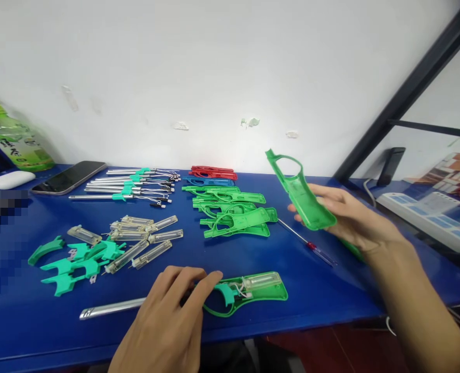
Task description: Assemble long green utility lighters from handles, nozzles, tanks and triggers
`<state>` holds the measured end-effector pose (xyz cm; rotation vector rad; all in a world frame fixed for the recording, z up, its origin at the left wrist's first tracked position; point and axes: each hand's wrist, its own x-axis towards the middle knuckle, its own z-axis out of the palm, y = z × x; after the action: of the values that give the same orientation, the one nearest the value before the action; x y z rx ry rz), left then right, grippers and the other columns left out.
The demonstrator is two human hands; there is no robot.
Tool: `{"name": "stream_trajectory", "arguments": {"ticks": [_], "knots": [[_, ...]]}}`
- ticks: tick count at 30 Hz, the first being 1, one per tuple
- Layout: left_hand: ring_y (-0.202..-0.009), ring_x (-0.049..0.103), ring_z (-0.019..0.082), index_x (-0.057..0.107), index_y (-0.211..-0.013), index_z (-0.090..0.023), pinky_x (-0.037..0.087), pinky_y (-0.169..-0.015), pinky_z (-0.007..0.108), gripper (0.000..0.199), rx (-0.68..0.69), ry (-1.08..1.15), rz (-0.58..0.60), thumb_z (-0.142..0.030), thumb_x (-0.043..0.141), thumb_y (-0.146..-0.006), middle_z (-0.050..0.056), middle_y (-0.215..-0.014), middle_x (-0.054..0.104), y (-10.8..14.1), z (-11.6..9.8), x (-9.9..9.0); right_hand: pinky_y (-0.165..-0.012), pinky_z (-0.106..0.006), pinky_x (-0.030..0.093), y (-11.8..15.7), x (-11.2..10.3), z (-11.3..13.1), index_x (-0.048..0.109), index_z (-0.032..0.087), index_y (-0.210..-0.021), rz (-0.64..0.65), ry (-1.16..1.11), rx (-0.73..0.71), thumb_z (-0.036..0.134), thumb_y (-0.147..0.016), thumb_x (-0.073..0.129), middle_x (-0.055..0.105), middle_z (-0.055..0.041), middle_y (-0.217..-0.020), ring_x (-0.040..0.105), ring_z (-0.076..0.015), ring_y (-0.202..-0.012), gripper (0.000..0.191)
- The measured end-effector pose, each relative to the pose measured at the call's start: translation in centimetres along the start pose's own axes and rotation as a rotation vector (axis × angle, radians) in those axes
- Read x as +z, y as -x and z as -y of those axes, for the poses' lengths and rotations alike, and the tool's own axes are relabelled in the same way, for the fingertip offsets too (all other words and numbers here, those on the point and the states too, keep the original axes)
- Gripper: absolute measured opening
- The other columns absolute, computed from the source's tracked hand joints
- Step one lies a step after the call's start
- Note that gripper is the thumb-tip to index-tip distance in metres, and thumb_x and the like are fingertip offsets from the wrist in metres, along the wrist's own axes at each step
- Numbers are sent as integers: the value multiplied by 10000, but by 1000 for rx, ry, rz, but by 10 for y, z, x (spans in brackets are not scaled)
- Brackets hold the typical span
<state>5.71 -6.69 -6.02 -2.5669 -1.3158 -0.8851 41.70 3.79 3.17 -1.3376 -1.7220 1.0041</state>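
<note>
My left hand (169, 316) is closed over the neck of a part-assembled long-nosed lighter lying near the front edge. The lighter's green lower shell (282, 294) is open side up. It holds a clear fuel tank (263, 281), a teal trigger (226, 293) and white wires. The silver tube (113, 307) sticks out to the left; my hand hides the joint. My right hand (344, 215) holds up a second green shell half (307, 204), hollow side toward me, apart from the lighter. Another green piece (351, 249) shows partly below that hand.
Green shell halves (237, 223) lie mid-table, with blue (210, 181) and red ones (214, 172) behind. Screwdriver (311, 245), clear tanks (152, 254), teal triggers (64, 269), tubes with wires (97, 197), phone (70, 176), white case (11, 180), bottle (15, 142) and power strip (432, 215) surround them.
</note>
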Motion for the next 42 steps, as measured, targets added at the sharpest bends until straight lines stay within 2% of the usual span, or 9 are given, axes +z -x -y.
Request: {"name": "stream_trajectory", "arguments": {"ticks": [4,9,13,16,18,21,25,31,42], "knots": [[-1137,658,227,597,-1453,-252,601,-966,349,494,-5,23,8,-39,463,-1028,56,-1255,715,-1,-1,0,-897,-493,709,4,16,6,747,225,-1358,70,-89,27,675,-848,759,857,-143,-1167,855,-336,-968,680],[-1171,656,172,540,-1499,-285,555,-1044,304,478,-94,110,-58,-76,472,-1075,34,-1276,685,-2,-7,-5,-945,-434,693,19,34,16,795,288,-1303,130,-85,8,581,-896,815,850,-94,-1221,834,-304,-1062,501],[-1158,645,128,590,-1412,-312,543,-988,226,402,-197,235,-181,-94,480,-1092,15,-1247,655,-4,-14,-15,-948,-438,704,42,49,16,793,359,-1349,95,305,-166,567,-957,785,826,-60,-1310,815,-307,-1139,444],[-1168,642,139,635,-1336,-337,540,-1001,261,370,-280,235,-259,-106,482,-1091,6,-1263,636,-3,-15,-24,-1040,-490,675,62,56,10,753,448,-1392,80,627,-387,548,-1025,705,814,1,-1339,793,-302,-1211,384],[-1190,641,163,645,-1319,-344,538,-1021,306,342,-325,206,-287,-135,498,-1092,6,-1285,637,0,-13,-29,-1015,-470,693,73,59,6,731,456,-1420,92,720,-486,505,-1080,618,818,4,-1326,810,-288,-1175,361],[-1247,629,172,645,-1337,-348,515,-1076,325,322,-309,154,-271,-176,527,-1091,-5,-1317,655,3,-5,-33,-986,-445,710,83,59,-2,710,451,-1440,128,772,-527,426,-1116,545,810,8,-1342,818,-277,-1158,365],[-1302,620,152,652,-1352,-337,495,-1137,293,330,-194,109,-199,-175,553,-1082,-35,-1313,712,5,5,-31,-1074,-533,666,88,60,-10,654,468,-1501,168,820,-484,402,-1094,586,775,21,-1416,776,-312,-1256,418],[-1364,616,213,632,-1401,-314,539,-1122,399,343,-131,73,-111,-199,573,-1083,-23,-1348,752,9,8,-25,-1013,-392,691,82,72,2,691,411,-1469,210,797,-565,386,-1121,540,800,2,-1364,794,-251,-1212,381],[-1195,661,204,670,-1317,-297,562,-1008,371,297,-119,150,-85,-138,575,-1084,-18,-1202,784,8,7,-23,-962,-354,704,77,82,8,713,428,-1434,192,784,-562,429,-1126,543,808,21,-1333,805,-230,-1180,351]]}}
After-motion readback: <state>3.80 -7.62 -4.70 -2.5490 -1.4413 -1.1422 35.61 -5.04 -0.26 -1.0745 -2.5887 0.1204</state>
